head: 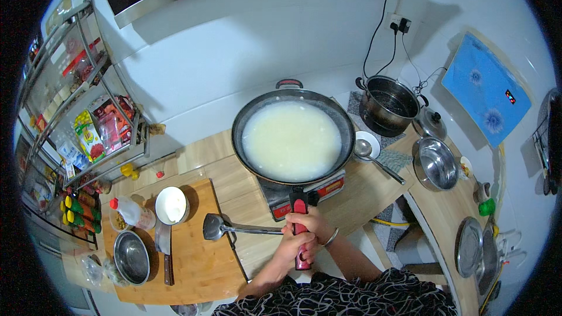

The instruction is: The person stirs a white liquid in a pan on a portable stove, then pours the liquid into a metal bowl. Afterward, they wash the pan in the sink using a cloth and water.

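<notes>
A large wok (pixel 237 140) full of cloudy, pale yellow-white liquid stands over a gas stove (pixel 274 202). Both hands are closed around its red and black handle (pixel 301 206). My left hand (pixel 295 248) grips the lower part. Just above it, my right hand (pixel 309 224) holds the handle nearer the wok, a bangle on its wrist. A metal spatula (pixel 214 227) reaches from the cutting board's edge to my hands; whether a hand also holds its far end is hidden.
On the wooden cutting board (pixel 202 267) are a cleaver (pixel 163 241), a white bowl (pixel 172 205), a metal bowl (pixel 131 257) and a plastic bottle (pixel 131 213). Right of the wok are a ladle (pixel 363 148) on a white bowl, a dark pot (pixel 388 101) and a steel basin (pixel 435 162). A wire rack (pixel 105 164) stands left.
</notes>
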Available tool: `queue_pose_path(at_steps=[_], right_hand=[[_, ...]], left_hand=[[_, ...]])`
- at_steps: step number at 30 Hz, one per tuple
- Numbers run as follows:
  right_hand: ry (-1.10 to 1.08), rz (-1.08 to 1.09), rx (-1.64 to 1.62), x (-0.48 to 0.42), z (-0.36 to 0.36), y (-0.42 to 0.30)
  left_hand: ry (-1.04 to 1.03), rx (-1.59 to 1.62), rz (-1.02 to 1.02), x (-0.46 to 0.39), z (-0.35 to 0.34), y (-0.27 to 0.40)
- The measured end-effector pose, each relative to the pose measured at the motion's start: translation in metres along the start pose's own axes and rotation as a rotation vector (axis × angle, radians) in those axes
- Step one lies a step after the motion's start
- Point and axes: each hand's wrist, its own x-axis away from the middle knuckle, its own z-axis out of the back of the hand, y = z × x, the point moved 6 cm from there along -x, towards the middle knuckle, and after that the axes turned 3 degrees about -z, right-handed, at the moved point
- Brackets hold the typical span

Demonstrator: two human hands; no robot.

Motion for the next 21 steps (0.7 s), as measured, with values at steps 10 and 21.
queue_pose_path(at_steps=[10,21], right_hand=[[0.035,-0.005,0.591,-0.013,0.091,0.025],[0.091,-0.198,0.489,0.019,0.077,-0.004]], left_hand=[[0.007,-0.104,-0.074,-0.027,-0.036,-0.026],[-0.252,-0.53,-0.056,-0.029,-0.024,-0.03]])
